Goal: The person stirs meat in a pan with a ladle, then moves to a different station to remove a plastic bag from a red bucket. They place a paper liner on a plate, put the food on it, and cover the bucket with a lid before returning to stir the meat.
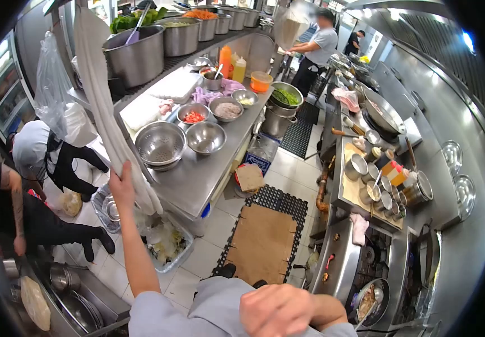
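A long white towel (99, 73) hangs down past the corner of the steel counter. My left hand (121, 188) is stretched out to it, its fingers closed at the cloth's lower part. Close below the camera, in front of my chest, is my right hand (276, 312), slightly blurred with its fingers curled; the inside of the hand is hidden. Near the towel stand a perforated steel bowl (161, 143) and a plain steel bowl (206, 138). Under my left arm, a plastic bin (183, 255) on the floor holds scraps.
Bowls of chopped food and squeeze bottles (239, 68) line the counter (197, 180). To the right are a stove with a pan (372, 303) and sauce pots (356, 167). Cardboard (256, 241) covers the floor mat. People stand at left (32, 151) and in the far aisle (320, 45).
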`<state>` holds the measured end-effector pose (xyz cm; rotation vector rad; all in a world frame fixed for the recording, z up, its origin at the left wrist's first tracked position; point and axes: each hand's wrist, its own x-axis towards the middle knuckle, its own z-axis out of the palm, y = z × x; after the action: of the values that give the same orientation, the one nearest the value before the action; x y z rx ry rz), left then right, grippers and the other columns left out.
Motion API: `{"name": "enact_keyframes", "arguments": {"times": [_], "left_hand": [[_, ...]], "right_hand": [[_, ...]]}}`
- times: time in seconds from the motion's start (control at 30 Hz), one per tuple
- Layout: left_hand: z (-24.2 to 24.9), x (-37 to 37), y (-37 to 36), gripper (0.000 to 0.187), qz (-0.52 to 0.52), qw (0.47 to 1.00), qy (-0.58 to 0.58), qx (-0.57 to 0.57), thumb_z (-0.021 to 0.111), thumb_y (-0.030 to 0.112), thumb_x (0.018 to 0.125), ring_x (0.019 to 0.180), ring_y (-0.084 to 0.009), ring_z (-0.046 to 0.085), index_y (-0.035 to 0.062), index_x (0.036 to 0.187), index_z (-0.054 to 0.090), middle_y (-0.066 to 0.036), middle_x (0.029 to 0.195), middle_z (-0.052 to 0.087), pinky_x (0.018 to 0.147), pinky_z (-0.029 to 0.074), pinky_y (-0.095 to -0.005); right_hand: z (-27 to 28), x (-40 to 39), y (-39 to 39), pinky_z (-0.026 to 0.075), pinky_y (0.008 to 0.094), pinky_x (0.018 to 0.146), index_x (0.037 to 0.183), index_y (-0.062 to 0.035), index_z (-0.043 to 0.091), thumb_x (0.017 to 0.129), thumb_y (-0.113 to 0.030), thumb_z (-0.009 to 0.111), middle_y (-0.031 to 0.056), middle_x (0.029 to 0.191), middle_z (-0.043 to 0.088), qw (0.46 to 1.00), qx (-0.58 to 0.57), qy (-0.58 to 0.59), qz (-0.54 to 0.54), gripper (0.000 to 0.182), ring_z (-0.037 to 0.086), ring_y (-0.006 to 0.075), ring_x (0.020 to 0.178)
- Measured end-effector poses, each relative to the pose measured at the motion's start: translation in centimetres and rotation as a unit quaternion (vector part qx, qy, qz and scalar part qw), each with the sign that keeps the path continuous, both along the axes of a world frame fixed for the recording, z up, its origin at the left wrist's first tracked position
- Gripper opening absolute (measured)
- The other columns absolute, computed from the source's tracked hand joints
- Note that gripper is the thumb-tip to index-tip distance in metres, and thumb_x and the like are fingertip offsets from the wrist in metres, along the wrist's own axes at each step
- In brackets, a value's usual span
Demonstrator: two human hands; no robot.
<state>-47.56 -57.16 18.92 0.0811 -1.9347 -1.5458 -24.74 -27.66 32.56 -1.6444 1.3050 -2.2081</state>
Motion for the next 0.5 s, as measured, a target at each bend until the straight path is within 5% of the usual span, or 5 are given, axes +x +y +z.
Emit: {"name": "enact_keyframes", "arguments": {"times": [0.03,0.23,0.3,0.37,0.5], "left_hand": [[0.4,0.5,0.3,0.038,-0.027,0.999,0.001,0.021,0.06,0.026,0.087,0.088,-0.0169,0.057,-0.005,0.108,0.055,-0.013,0.097,0.063,0.081,0.043,-0.0286],[1.5,1.8,0.6,0.038,-0.018,0.998,-0.065,-0.015,0.065,0.025,0.083,0.084,-0.0167,0.058,-0.006,0.104,0.057,-0.012,0.094,0.064,0.078,0.044,-0.0285],[1.6,1.4,1.1,0.037,-0.03,0.997,-0.067,-0.014,0.064,0.026,0.083,0.083,-0.0166,0.059,-0.006,0.102,0.058,-0.012,0.093,0.065,0.077,0.044,-0.0286],[1.5,1.0,1.3,0.039,0.004,0.998,-0.041,-0.04,0.063,0.028,0.084,0.081,-0.0154,0.058,-0.0059,0.102,0.059,-0.011,0.091,0.065,0.076,0.044,-0.0282],[0.6,0.1,0.8,0.042,-0.001,0.994,-0.082,-0.067,0.062,0.032,0.085,0.079,-0.0131,0.056,-0.0066,0.1,0.06,-0.012,0.088,0.065,0.073,0.044,-0.0284]], "right_hand": [[-2.3,0.6,0.1,0.047,0.031,0.073,0.098,0.001,0.063,0.081,-0.007,0.064,0.012,0.094,0.06,0.995,0.065,-0.075,0.015,0.019,0.057,0.0194,0.081],[-14.4,4.3,0.1,0.043,0.0298,0.082,0.11,-0.0018,0.059,0.09,-0.017,0.056,0.0084,0.104,0.058,0.903,0.332,-0.263,-0.069,0.026,0.055,0.0198,0.091],[-18.6,5.5,1.5,0.042,0.0276,0.085,0.112,-0.003,0.058,0.092,-0.019,0.052,0.0069,0.106,0.058,0.904,0.321,-0.272,-0.071,0.027,0.054,0.0184,0.096],[-20.9,7.0,3.1,0.041,0.028,0.088,0.114,-0.0011,0.057,0.093,-0.017,0.05,0.0092,0.108,0.057,0.842,0.34,-0.399,-0.129,0.027,0.054,0.0177,0.101],[-25.0,11.3,5.9,0.041,0.0262,0.088,0.115,-0.0041,0.058,0.093,-0.021,0.05,0.0093,0.108,0.058,0.774,0.394,-0.426,-0.253,0.029,0.054,0.0157,0.102]]}}
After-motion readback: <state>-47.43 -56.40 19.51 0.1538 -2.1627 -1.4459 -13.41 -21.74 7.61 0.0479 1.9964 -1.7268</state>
